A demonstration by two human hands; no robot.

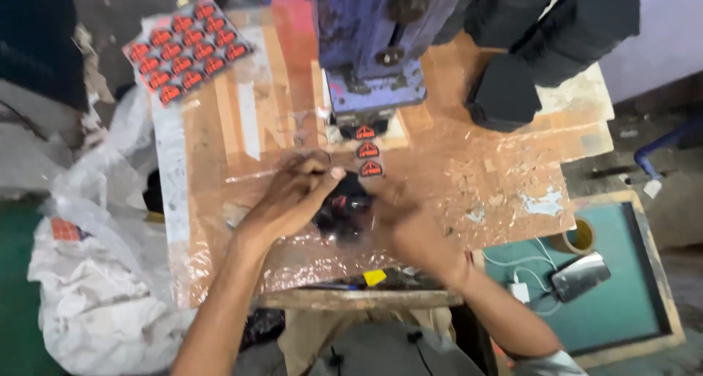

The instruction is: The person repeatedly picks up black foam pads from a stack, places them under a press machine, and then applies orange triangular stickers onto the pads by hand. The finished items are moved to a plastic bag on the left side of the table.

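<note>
Black patches [343, 211] with red marks lie bunched at the worktop's [469, 164] near-middle, pinched between both hands. Far left, a white plastic sack [95, 273] slumps beside the worktop, and a sheet of red-and-black patches [189, 48] rests on the back-left corner. The left hand [293, 196] is closed on the bunch from the left; the right hand [410, 226], blurred, clamps it from the right. Just behind, three cut patches [368, 150] trail out from under the blue press [373, 50]. Farther right sit black stacks [512, 90], a tape roll [580, 235] and a phone [581, 275].
</note>
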